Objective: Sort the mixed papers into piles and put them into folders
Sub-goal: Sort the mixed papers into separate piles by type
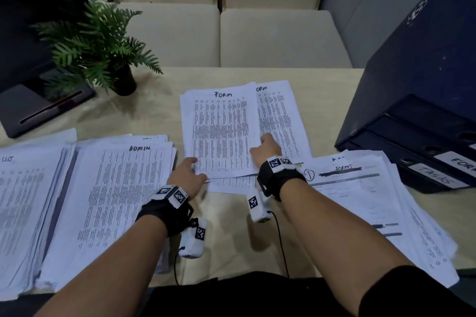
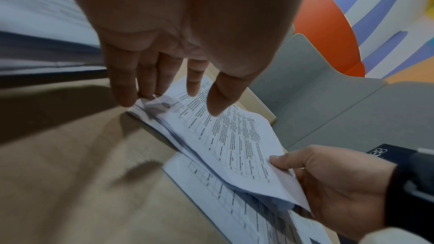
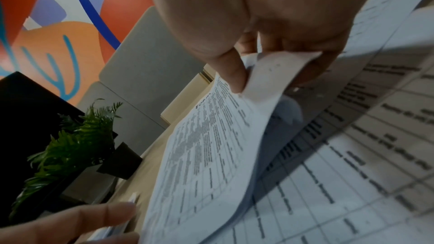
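While the right hand [image 1: 266,148] pinches the right edge of the FORM bundle [image 1: 221,131], thumb on top and fingers curled beneath, the left hand [image 1: 186,175] merely touches its near-left corner with straight fingers. Location: middle of the table [image 1: 144,116], atop loose FORM sheets [image 1: 280,116], between ADMIN pile [image 1: 123,188] and FORMS pile [image 1: 360,201]. Hazards: a one-edge grip lets the bundle sag and fan (lower leaves droop in the wrist views); bottom sheets may be left behind; a rightward slide could mix it into the FORMS pile.
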Demonstrator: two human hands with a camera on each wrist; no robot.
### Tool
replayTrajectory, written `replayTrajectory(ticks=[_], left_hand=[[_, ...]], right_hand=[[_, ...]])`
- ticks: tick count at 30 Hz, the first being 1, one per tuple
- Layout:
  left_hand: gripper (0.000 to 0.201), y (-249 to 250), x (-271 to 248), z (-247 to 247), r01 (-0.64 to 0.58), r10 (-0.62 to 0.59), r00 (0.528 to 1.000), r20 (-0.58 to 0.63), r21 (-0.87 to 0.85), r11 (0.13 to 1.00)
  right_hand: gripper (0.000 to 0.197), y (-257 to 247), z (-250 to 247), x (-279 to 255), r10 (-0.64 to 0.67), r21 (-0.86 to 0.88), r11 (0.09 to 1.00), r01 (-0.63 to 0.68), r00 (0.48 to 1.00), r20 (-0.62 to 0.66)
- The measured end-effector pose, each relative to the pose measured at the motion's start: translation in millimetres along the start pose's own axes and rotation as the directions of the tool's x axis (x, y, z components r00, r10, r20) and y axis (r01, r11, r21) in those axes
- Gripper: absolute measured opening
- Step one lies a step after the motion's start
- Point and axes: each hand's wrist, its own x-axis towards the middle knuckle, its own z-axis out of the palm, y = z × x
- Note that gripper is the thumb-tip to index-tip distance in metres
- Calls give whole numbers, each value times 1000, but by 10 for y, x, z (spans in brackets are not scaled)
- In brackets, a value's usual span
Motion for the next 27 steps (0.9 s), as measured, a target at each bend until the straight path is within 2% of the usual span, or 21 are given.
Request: replayTrajectory(ticks=[5, 10, 13, 16, 18, 21, 24, 27], left_hand=[[55, -131, -6, -12, -18, 21, 999, 35, -79, 997], [58, -272, -91, -112, -71, 76, 997, 10, -244, 967], [68, -389, -162, -252, -82, 98, 995, 19, -405, 910], [81, -586, -233, -404, -42, 94, 994, 59, -589, 807], [72, -749, -307, -470, -51, 129, 988, 90, -589, 806], [41, -952, -452, -508, -126, 195, 978, 68, -553, 824], [34, -1125, -582, -528, -188, 220, 975, 9, -485, 854], [31, -1265, -639, -536, -212, 247, 969, 18, -457, 864]], right_hand=[[25, -3, -97, -163, -60, 110, 992, 55, 997, 38], [34, 169, -303, -632, -127, 362, 921, 140, 990, -60], [31, 325, -310, -1007, -128, 482, 867, 130, 991, -37], [30, 469, -151, -1416, -109, 580, 810, 89, 994, -1], [30, 551, 22, -1665, -90, 649, 759, 53, 996, 23], [30, 652, 248, -1882, -71, 675, 738, 18, 996, 50], [23, 691, 370, -1999, -31, 690, 723, -37, 996, 86], [8, 647, 399, -2038, -26, 669, 743, -35, 996, 81]])
